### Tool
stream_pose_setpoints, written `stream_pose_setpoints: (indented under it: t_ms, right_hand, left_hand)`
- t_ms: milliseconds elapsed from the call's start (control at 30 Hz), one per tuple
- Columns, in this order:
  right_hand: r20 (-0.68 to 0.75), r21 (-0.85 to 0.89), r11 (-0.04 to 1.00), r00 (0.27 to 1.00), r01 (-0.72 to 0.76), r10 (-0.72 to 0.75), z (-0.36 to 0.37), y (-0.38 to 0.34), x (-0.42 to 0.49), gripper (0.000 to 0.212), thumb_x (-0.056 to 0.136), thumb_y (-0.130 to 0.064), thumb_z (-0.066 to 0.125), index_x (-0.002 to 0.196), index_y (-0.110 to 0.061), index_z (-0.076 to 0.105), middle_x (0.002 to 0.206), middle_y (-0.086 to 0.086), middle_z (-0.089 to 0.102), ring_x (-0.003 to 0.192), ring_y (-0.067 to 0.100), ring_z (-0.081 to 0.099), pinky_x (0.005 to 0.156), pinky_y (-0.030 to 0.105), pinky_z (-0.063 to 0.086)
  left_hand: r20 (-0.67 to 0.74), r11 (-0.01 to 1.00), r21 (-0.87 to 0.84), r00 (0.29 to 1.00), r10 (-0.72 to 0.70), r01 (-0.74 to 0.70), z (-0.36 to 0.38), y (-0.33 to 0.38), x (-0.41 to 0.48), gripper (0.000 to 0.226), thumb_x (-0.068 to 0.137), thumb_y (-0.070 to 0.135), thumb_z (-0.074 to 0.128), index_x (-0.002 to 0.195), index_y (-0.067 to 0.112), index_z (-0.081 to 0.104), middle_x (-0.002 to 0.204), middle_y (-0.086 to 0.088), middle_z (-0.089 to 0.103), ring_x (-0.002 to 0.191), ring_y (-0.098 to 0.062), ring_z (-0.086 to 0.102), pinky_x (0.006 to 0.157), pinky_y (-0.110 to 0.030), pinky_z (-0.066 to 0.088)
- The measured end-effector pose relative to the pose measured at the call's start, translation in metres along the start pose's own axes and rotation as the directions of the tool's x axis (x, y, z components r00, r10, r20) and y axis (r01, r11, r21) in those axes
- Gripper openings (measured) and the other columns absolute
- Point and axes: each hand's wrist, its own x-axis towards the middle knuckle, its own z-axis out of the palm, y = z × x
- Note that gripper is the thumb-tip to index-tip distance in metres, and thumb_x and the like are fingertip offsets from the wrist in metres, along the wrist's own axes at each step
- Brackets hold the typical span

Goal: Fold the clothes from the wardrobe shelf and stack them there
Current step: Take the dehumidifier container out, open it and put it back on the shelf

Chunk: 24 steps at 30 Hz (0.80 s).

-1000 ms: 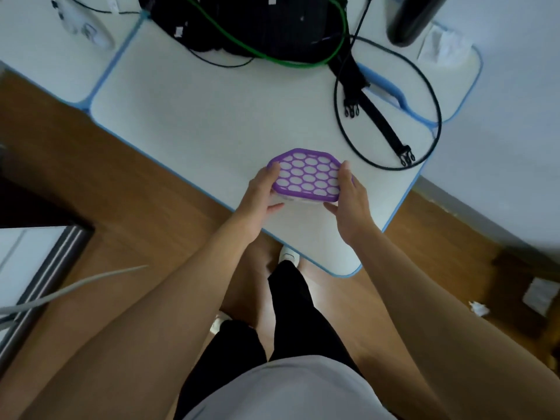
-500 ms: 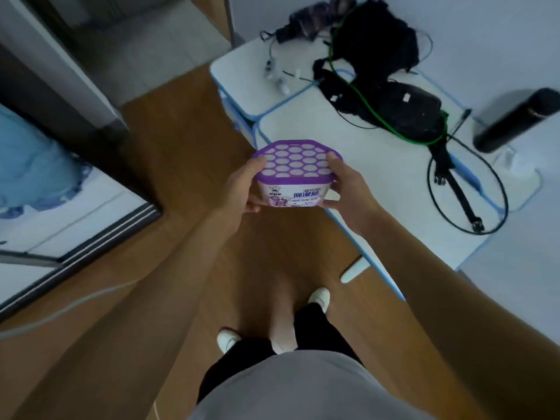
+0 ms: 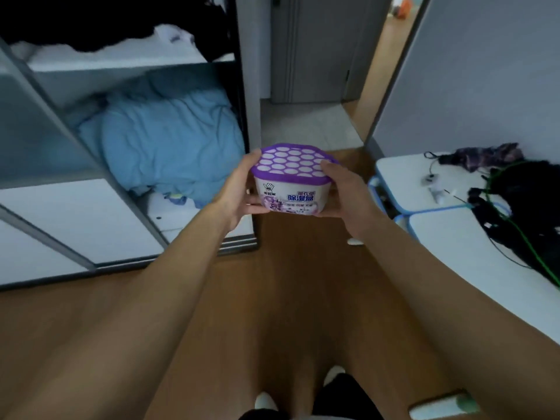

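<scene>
A: Starting at the left, how many heaps does the wardrobe [image 3: 60,140] hold?

B: Two shelves show clothes. The upper shelf [image 3: 121,65] carries one dark heap [image 3: 106,22] with one white piece [image 3: 169,37] beside it. The lower one holds a single big blue bundle [image 3: 169,147], which lies against the wardrobe's right wall and spills to the shelf's front edge. All of it lies crumpled.

A: And the person's hands?

B: Two, both in the middle, raised above the wooden floor [image 3: 288,283]. The left hand [image 3: 239,189] clasps the left side of one white tub [image 3: 291,183] with a purple honeycomb lid, fingers curled round it. The right hand [image 3: 348,192] grips the right side in the same way. The tub sits upright and level between them, just right of the wardrobe's right edge, and touches no furniture.

A: Is there room to move?

B: A strip of bare floor runs between the wardrobe's bottom rail and the tables. It stretches from the person's two white shoes [image 3: 265,403] out to a grey door [image 3: 318,56] at the far end.

A: What stands on the right?

B: Two white tabletops with blue rims stand edge to edge, a far one [image 3: 406,177] and a near one [image 3: 454,237]. One dark patterned cloth [image 3: 485,157] lies on the far top. One black bag [image 3: 527,201] with one green cord [image 3: 527,237] sprawls over the seam between them, at the right border.
</scene>
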Motion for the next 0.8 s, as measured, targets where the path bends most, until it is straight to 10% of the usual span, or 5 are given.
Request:
stream_pose_setpoints:
  t_ms: [200,633,800]
  right_hand:
    - [0.106,-0.019,0.998,0.993,0.052,-0.049,0.091,-0.045,0.058,0.027,0.088,-0.050,0.063,0.105,-0.029,0.064,0.099,0.001,0.077,0.089,0.024,0.075,0.068,0.046,0.062]
    - [0.383,-0.176,0.961,0.914,0.214,-0.133,0.218,-0.148,0.228,0.041,0.093,-0.057,0.056,0.125,-0.031,0.057,0.114,-0.004,0.072,0.100,0.015,0.071,0.076,0.037,0.061]
    - [0.344,-0.175,0.891,0.874,0.420,-0.344,0.255,-0.194,0.283,0.028,0.092,-0.046,0.063,0.116,-0.035,0.054,0.096,-0.019,0.069,0.079,-0.003,0.071,0.055,0.018,0.055]
  left_hand:
    - [-0.106,0.995,-0.067,0.992,0.072,-0.079,-0.085,0.056,0.027,0.038,0.087,0.063,0.052,0.100,0.031,0.069,0.096,0.001,0.075,0.098,-0.023,0.067,0.063,-0.037,0.059]
    - [-0.303,0.988,0.026,0.941,0.152,-0.152,-0.216,0.177,0.145,0.036,0.072,0.060,0.055,0.078,0.027,0.066,0.065,0.004,0.068,0.069,-0.019,0.068,0.054,-0.034,0.056]
    - [-0.317,0.983,0.023,0.931,0.181,-0.184,-0.244,0.228,0.193,0.040,0.073,0.061,0.054,0.084,0.025,0.067,0.070,0.002,0.070,0.062,-0.016,0.070,0.052,-0.033,0.055]
